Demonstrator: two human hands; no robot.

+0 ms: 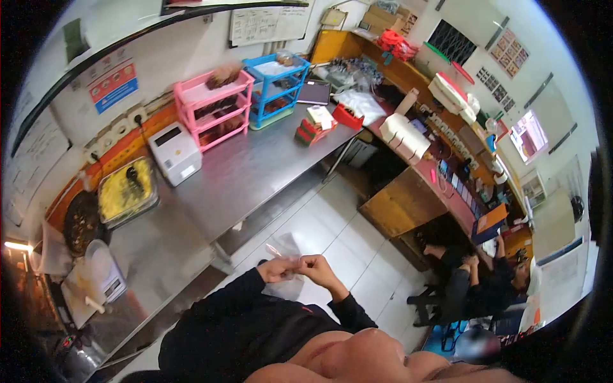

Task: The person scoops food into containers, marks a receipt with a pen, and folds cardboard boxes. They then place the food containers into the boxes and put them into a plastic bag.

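Note:
My left hand and my right hand meet in front of my body, each with the fingers closed. Between them is a clear plastic bag, pinched by both hands. One part of the bag sticks up above my fingers and another hangs below them. The bag looks flat and see-through, with the floor tiles showing behind it. My hands are over the floor, just off the corner of the steel worktable.
On the worktable stand a pink rack, a blue rack, a white printer-like machine, a tray of yellow food and a kitchen scale. At right, a seated person is at a long desk.

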